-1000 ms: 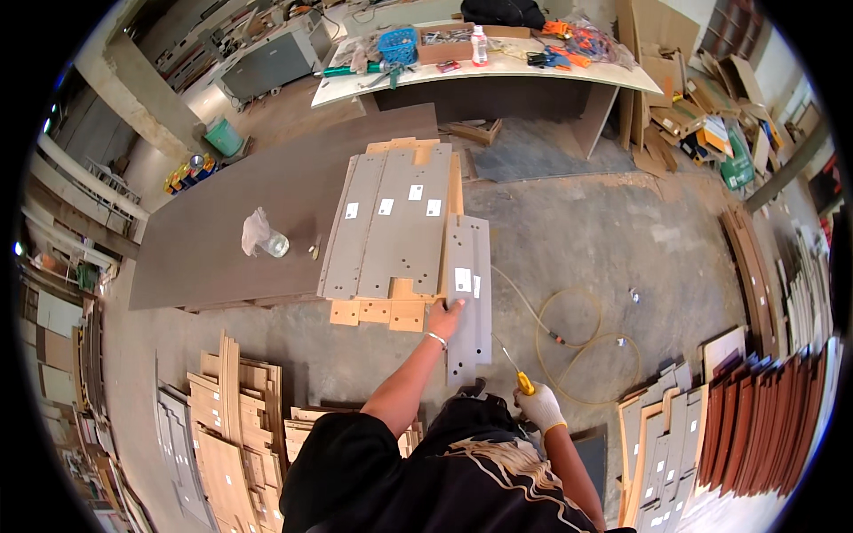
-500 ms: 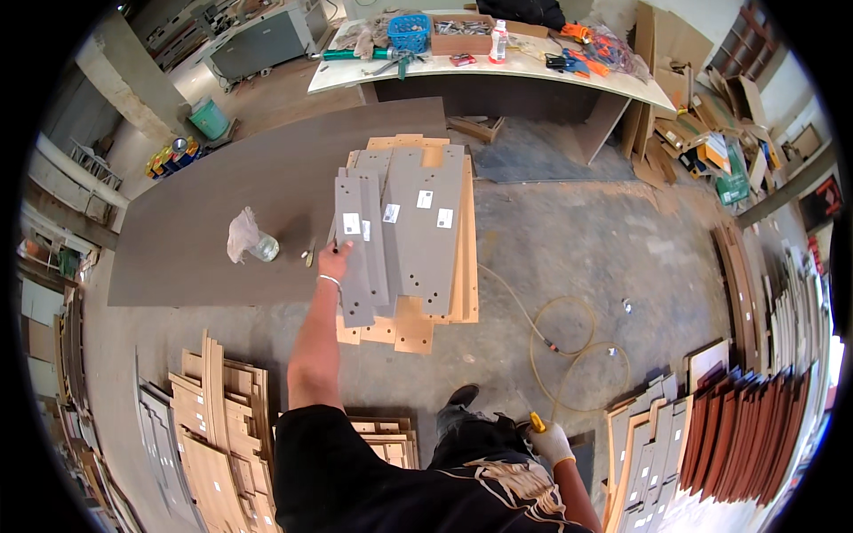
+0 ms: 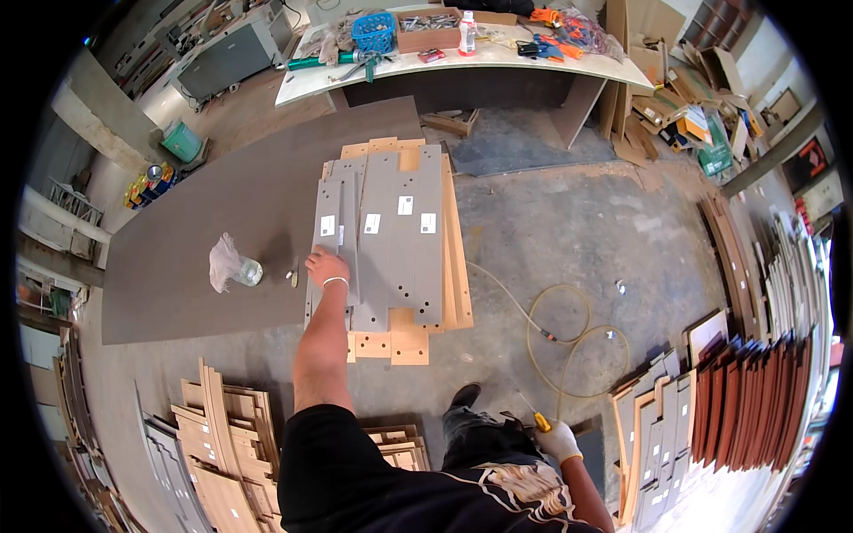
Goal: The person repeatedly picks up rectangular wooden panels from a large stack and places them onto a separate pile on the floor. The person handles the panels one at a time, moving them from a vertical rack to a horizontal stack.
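My bare left hand, with a white band at the wrist, is closed at the left edge of a narrow grey panel. That panel lies on the left side of a stack, and my forearm hides its near end. Beside it is a wider grey panel with white labels and drilled holes. Light wood-coloured boards stick out from underneath. Low by my right side, my gloved right hand is wrapped round a yellow-handled air blow gun with a thin nozzle.
A clear hose loops over the floor on the right. A large dark board carries a jar with a cloth. Behind stands a cluttered workbench. Panel stacks stand at near left; dark red panels stand at right.
My left hand has shifted from the narrow panel's outer edge further onto it, and the panel now sits closer against the stack. The whole view has swung slightly. My right hand still holds the blow gun.
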A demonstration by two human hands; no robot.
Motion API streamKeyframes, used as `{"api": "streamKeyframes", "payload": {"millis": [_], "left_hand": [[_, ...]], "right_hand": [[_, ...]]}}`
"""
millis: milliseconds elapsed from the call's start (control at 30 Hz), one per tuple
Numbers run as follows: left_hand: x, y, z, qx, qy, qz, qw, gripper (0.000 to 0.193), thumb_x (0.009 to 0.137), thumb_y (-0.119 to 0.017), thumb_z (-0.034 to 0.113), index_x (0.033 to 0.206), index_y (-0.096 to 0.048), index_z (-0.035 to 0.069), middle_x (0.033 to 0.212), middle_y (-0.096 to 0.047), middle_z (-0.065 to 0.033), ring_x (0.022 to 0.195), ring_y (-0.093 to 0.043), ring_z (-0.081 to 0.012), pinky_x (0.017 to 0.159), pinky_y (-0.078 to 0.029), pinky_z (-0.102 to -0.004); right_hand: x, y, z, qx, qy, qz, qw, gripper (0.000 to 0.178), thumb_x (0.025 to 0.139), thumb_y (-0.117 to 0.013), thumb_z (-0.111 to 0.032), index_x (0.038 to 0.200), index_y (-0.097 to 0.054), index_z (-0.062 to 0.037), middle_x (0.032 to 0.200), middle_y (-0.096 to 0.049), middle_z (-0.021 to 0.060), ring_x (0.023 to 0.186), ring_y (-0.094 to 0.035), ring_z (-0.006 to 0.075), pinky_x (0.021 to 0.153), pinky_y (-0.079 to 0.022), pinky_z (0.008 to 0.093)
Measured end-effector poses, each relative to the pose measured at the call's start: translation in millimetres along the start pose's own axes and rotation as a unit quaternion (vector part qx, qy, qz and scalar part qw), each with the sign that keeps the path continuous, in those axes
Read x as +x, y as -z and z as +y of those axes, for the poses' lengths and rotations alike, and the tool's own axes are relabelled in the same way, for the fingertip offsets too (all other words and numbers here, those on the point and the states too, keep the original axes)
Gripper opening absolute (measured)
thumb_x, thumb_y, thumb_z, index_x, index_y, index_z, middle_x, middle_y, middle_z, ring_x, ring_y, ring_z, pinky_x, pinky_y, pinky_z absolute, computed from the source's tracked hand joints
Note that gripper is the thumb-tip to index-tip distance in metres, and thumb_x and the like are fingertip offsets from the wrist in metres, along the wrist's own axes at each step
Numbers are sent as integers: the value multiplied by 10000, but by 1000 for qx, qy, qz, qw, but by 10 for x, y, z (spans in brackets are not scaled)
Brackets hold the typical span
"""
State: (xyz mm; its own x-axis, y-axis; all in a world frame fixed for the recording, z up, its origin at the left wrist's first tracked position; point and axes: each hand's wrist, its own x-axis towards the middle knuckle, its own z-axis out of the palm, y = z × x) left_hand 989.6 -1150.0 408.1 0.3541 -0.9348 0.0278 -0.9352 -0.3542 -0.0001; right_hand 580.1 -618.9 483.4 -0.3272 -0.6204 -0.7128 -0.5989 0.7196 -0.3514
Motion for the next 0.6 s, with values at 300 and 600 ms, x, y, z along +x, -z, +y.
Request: {"api": "streamKeyframes", "payload": {"millis": [300, 600], "left_hand": [[-349, 70, 649, -47, -90, -24, 995, 670, 897, -647, 469, 1417, -520, 67, 1333, -561, -167, 1264, -501, -320, 1057, -409, -449], [-711, 217, 633, -49, -96, -121, 987, 751, 950, -531, 565, 1599, -316, 253, 1653, -226, -179, 1532, -142, -444, 1172, -84, -727]], "right_hand": [[-208, 290, -712, -93, 46, -40, 994, 383, 892, -630, -425, 1047, -740, -93, 986, -731, 216, 954, -691, 415, 863, -539, 506], [0, 820, -2074, -161, 59, 19, 985, 431, 892, -632, -458, 1007, -751, -60, 882, -736, 206, 893, -712, 407, 805, -559, 499]]}}
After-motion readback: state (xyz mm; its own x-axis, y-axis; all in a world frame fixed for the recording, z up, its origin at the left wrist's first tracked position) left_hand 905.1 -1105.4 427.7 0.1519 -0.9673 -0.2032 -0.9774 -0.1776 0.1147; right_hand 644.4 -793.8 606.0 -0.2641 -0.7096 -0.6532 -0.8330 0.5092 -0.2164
